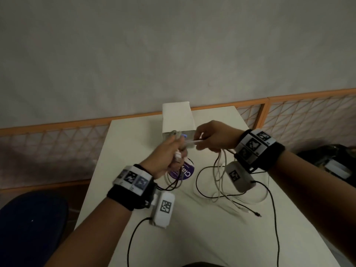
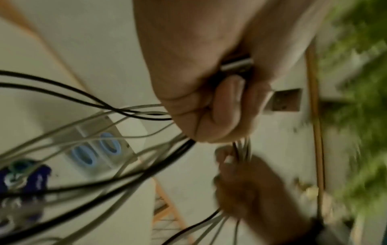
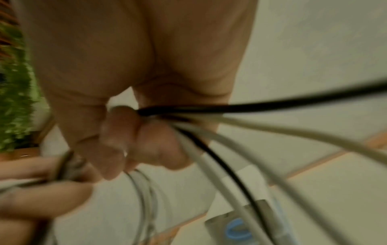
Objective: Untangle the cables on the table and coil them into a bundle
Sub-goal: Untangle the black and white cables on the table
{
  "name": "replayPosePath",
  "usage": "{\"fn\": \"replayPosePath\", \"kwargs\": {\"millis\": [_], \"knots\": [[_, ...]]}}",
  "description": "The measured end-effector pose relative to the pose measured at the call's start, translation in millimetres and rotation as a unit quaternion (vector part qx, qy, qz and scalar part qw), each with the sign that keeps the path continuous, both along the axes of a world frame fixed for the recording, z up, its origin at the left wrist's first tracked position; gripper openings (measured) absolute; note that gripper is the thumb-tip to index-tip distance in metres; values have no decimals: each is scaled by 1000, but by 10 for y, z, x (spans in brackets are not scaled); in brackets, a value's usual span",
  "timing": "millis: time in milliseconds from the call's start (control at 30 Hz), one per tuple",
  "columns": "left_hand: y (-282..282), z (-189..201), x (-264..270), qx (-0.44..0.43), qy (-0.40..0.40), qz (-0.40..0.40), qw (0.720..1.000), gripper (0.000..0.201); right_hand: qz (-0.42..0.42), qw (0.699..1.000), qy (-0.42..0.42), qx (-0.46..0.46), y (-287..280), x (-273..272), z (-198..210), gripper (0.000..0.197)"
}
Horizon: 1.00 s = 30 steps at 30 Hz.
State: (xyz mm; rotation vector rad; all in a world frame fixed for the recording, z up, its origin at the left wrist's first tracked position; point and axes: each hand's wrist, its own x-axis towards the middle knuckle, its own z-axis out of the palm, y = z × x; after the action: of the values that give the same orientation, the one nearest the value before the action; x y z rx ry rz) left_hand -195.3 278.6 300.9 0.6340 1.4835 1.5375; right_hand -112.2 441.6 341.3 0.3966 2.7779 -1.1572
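Left hand (image 1: 165,155) clenched on cable plug ends; right hand (image 1: 213,136) at its 2 o'clock, pinching taut white cables (image 1: 218,170). Remaining slack trails toward 5 o'clock on bench (image 1: 192,237), nearer right hand.

Cables (image 1: 217,182) lie on the table (image 1: 212,237), box (image 1: 178,118) behind, disc (image 1: 182,171) left.

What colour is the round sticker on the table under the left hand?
Purple with white letters: the sticker shows best in the head view.
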Motion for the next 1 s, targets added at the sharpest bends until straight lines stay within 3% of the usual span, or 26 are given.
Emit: {"fn": "replayPosePath", "kwargs": {"millis": [133,233,333,433,500,567,633,700,767,833,900,1000], "knots": [[-288,251,-500,180,-141,97,969,29,-62,998,-26,6,543,221,-389,3],[-586,399,-820,254,-149,171,940,33,-171,980,-84,58,956,503,-821,9],[-784,385,-945,298,-148,225,916,27,-268,936,-129,187,1407,742,-927,19],[-862,318,-978,341,-180,243,890,23,-441,879,22,177,1799,981,-690,28],[-842,279,-949,299,-150,244,910,25,-514,833,127,161,1940,1112,-470,28],[-741,240,-864,252,-111,221,936,27,-531,816,134,184,1982,1123,-353,26],[-606,199,-736,194,-76,194,959,28,-487,830,24,269,1915,1026,-399,43],[-479,153,-568,116,-26,178,977,30,-367,850,-153,345,1757,953,-555,82],[-367,83,-413,16,43,150,988,28,-246,868,-239,359,1575,886,-680,98],[-286,51,-287,-65,91,117,987,15,-198,895,-237,322,1408,778,-677,100],[-247,71,-206,-86,106,91,986,21,-167,923,-195,288,1240,613,-586,94],[-238,180,-125,-67,138,37,988,22,-81,967,-11,239,932,385,-344,88]]}}
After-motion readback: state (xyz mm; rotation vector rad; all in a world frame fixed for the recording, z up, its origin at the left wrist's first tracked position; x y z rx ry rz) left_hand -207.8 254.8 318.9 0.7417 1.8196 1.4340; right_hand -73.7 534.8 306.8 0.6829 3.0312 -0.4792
